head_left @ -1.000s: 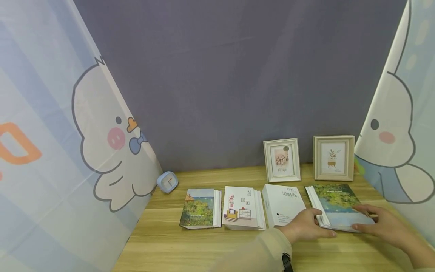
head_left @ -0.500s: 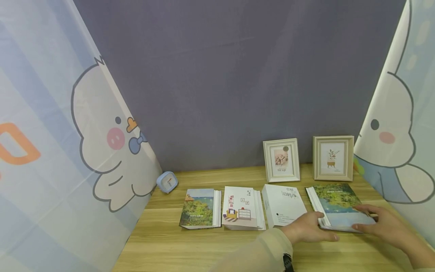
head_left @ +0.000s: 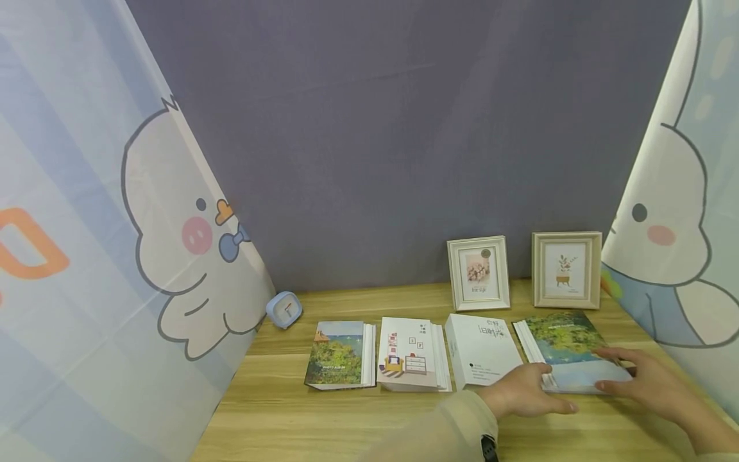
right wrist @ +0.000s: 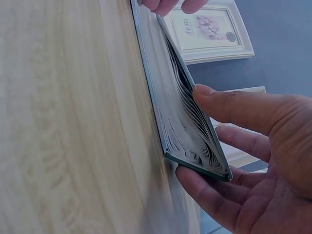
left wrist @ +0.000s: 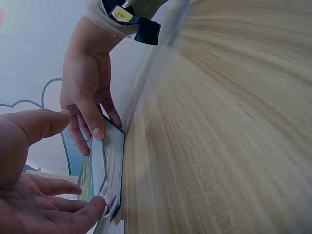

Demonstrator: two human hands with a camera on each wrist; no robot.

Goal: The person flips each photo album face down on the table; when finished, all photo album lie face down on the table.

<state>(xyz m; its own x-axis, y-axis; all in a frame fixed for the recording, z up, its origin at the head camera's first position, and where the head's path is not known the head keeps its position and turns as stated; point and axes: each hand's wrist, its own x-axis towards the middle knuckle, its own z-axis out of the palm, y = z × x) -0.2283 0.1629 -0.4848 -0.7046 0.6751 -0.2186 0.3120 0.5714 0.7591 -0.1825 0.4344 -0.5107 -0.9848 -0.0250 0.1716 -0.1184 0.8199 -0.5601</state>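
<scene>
A photo album (head_left: 568,343) with a painted green-and-blue cover lies at the right end of a row on the wooden table. My right hand (head_left: 649,388) grips its right side. In the right wrist view, the thumb (right wrist: 214,97) is against the cover's edge and the fingers curl round the spine, while the white page edges fan out. At the album's left, my left hand (head_left: 522,391) touches the page side with its fingertips, the fingers fairly straight and the thumb held apart. A white box-like album (head_left: 484,350) stands just left of that hand, partly hidden by it.
Further left lie a white album with a room drawing (head_left: 411,353) and another painted album (head_left: 337,353). A small blue clock (head_left: 284,309) stands at the back left. Two picture frames, one with flowers (head_left: 478,273) and one with a plant (head_left: 567,269), stand behind the albums.
The right-hand album has shifted slightly left, towards the white one, and my right hand has moved with it. My left hand stays in nearly the same place.
</scene>
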